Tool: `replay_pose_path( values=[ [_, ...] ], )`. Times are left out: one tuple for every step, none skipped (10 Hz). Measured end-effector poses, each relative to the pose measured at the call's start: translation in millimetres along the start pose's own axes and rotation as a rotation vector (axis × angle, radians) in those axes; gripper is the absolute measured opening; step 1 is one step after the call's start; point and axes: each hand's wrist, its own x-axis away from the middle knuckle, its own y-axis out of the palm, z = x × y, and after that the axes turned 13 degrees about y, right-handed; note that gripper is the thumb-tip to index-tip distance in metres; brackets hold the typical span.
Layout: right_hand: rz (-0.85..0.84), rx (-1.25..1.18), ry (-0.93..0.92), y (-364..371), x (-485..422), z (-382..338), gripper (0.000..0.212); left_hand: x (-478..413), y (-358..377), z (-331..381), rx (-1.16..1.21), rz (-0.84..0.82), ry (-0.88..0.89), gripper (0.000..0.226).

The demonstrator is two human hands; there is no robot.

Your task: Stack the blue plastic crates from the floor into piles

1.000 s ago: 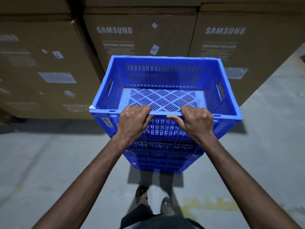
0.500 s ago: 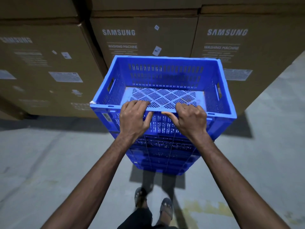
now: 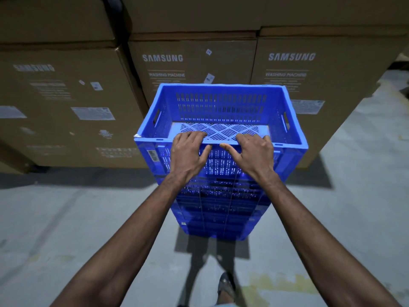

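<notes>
- The left hand (image 3: pixel 188 151) hooks its fingers over the near rim of the top crate (image 3: pixel 221 107). Its thumb is spread along the outer wall just under the rim, so it is gripping the rim.
- The right hand (image 3: pixel 254 152) mirrors it just beside, with fingers curled over the same rim and the thumb pointing inward. The two thumbs are near each other but apart.
- The top crate is blue, slotted and empty inside. It sits level on the pile (image 3: pixel 219 207), and its near face lines up with the crates beneath it (the far side is hidden, so the fit there cannot be checked).
- The pile stands on the concrete floor (image 3: pixel 66 218) and is several crates high. The lower ones are too dark to count.
- Close behind the pile is a row of cardboard boxes (image 3: pixel 190 63) printed for washing machines. Whether the pile touches them cannot be told.
- One sandalled foot (image 3: pixel 225 284) shows on the floor on the near side of the pile.
- Progress, as a judgement: this crate looks seated, so its stacking seems all but done. What is left for it is a last squaring-up, if any, and letting go.
- No loose crates lie on the visible floor. Whether more wait outside the view cannot be told, so the whole job may or may not be near its end.
</notes>
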Motion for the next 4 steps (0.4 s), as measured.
replay_pose_path(
  values=[
    [-0.089, -0.003, 0.033, -3.8, 1.2, -0.8, 0.070, 4.5, -7.3, 1.4, 0.040, -0.073, 0.021, 0.057],
    [-0.141, -0.066, 0.098, -17.6, 7.7, -7.1, 0.070, 23.4, -19.0, 0.3, 0.067, -0.116, 0.046, 0.062],
    [-0.137, -0.142, 0.165, -35.9, 14.8, -10.3, 0.064, 49.8, -26.1, -5.9, 0.105, -0.108, 0.066, 0.062],
    [-0.107, -0.158, 0.207, -56.2, 22.2, -18.7, 0.064, 57.2, -42.1, -12.7, 0.167, -0.116, 0.054, 0.064]
  ],
)
